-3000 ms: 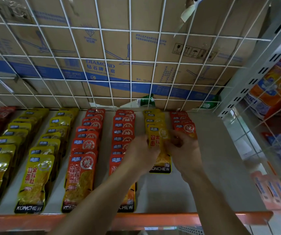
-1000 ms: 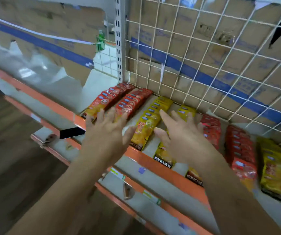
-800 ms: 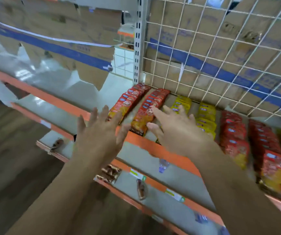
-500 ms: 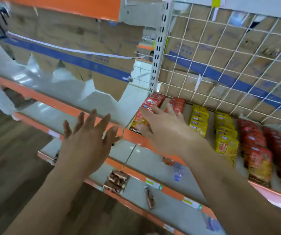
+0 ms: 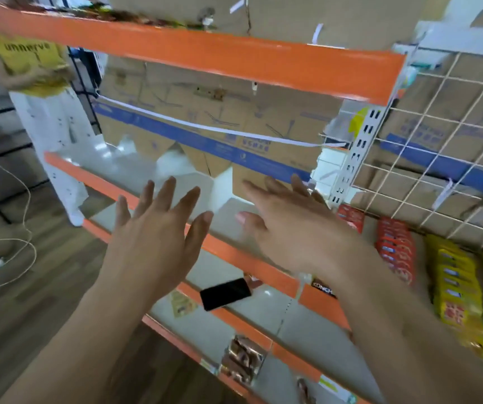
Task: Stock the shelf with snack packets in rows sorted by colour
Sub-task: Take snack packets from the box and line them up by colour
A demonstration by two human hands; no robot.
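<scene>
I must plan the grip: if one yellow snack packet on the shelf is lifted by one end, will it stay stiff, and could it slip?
Probably it bends: the yellow snack packets look like thin, flat pouches. The film seems glossy, so a loose pinch may slip. They overlap in the row, so pushing one likely shifts neighbours.

- Orange metal shelf beam (image 5: 234, 56): smooth, glossy paint.
- Brown cardboard boxes (image 5: 278, 112): matt paper, creased.
- Yellow plastic-film snack packets (image 5: 455, 287): shiny, crinkled.
- White perforated metal upright (image 5: 359, 158): smooth enamel.
- Dark wood-plank floor (image 5: 16, 316): matt.
</scene>
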